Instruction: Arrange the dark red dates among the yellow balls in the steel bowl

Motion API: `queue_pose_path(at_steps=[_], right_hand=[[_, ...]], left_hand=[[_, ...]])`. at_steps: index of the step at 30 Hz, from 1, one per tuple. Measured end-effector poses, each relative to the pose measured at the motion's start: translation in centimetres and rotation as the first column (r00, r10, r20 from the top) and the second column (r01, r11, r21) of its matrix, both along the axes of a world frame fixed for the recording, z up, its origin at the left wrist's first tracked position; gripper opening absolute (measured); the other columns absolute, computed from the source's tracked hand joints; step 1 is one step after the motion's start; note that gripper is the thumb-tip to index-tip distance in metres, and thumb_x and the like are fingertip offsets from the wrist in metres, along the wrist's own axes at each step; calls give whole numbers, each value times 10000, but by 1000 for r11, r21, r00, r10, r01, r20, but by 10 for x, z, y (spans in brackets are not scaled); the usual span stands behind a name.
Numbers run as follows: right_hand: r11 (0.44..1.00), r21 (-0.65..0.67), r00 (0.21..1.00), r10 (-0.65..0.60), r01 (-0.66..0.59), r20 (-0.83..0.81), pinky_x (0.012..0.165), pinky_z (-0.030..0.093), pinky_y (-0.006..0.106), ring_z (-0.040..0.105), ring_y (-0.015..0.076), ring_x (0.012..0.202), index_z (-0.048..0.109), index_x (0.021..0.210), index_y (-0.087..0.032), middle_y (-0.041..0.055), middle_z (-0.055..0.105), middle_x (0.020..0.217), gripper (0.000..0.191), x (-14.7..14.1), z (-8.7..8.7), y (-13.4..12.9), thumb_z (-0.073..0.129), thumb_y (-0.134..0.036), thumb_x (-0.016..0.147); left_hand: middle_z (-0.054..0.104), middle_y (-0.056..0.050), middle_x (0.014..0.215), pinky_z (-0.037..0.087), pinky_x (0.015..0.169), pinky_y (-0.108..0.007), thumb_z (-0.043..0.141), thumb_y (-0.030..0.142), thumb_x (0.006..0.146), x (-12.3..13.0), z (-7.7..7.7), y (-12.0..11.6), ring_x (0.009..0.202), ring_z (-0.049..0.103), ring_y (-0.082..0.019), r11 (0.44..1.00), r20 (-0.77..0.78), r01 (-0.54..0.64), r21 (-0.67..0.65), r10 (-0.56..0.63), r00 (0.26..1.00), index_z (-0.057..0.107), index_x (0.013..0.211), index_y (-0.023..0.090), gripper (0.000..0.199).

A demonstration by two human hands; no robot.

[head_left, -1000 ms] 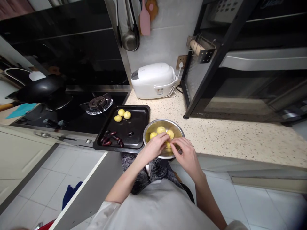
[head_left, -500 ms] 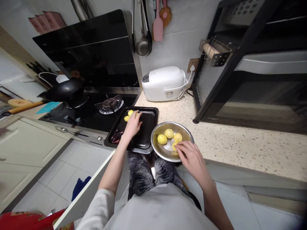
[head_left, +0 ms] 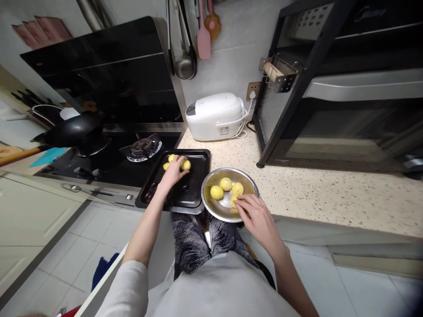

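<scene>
My left hand (head_left: 174, 171) is over the upper left of a black baking tray (head_left: 198, 180), its fingers curled against a yellow lemon-like fruit (head_left: 186, 165). Two more yellow fruits (head_left: 171, 157) lie just beyond its fingers. Dark purplish items (head_left: 151, 193) sit at the tray's left side, partly behind my left forearm. To the right stands a steel bowl (head_left: 208, 203) with several yellow fruits (head_left: 217, 192). My right hand (head_left: 253, 212) reaches over the bowl's right rim, fingertips closed on the yellow fruit (head_left: 233, 201) nearest to it.
A white appliance (head_left: 216, 118) stands behind the tray and bowl. On the left are a gas burner (head_left: 142, 147) and a black wok (head_left: 76, 130). A large oven (head_left: 346, 127) in a black rack stands at the right. Utensils (head_left: 185, 66) hang on the wall.
The view has shifted slightly right. A yellow fruit mostly hidden by my left hand now shows beside its fingers. My right hand remains at the same fruit in the bowl.
</scene>
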State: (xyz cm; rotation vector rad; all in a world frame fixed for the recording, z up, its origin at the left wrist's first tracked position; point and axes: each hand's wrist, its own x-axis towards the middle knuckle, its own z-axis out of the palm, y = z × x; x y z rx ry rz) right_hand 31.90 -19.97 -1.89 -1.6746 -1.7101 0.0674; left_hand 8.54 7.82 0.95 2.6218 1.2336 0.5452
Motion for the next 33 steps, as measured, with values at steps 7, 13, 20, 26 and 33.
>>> queue_pose_path(at_steps=[7,13,20,26,33], right_hand=[[1000,-21,1000,-1,1,1,923,513,455,651,272,1077,739,1104,-223,97,725,1133,265,0,-1,1,478,-243,1065],[997,-83,997,3,3,75,916,506,469,628,287,1086,721,1216,-238,104,695,1125,331,1,3,1,421,-242,1077],[997,-66,994,-26,33,104,943,495,492,608,298,1128,723,1185,-234,112,705,1183,344,0,5,3,399,-215,1069],[998,-62,994,2,5,109,945,462,470,611,282,1095,693,1098,-229,85,737,1123,293,-1,6,4,402,-198,1075],[997,-38,990,-63,68,127,910,437,441,608,264,987,628,984,-227,76,700,999,232,1,7,4,412,-192,1060]], left_hand=[[657,-77,1161,550,935,-356,784,319,869,25,27,-90,1064,651,-238,938,318,342,-61,-306,897,619,1184,208,373],[637,-99,1202,565,951,-391,853,301,821,48,17,-131,1089,670,-273,880,99,455,-138,-445,890,643,1275,207,509],[594,-91,1172,588,908,-400,928,407,724,58,7,-134,1085,655,-285,887,-40,445,-123,-453,891,655,1233,226,605],[590,-78,1118,576,926,-403,928,393,721,63,6,-138,1074,643,-289,887,-135,455,-76,-461,877,688,1209,209,574],[585,-69,1081,567,948,-416,884,389,776,61,12,-140,1063,634,-281,864,-147,498,-74,-503,851,729,1184,208,472]])
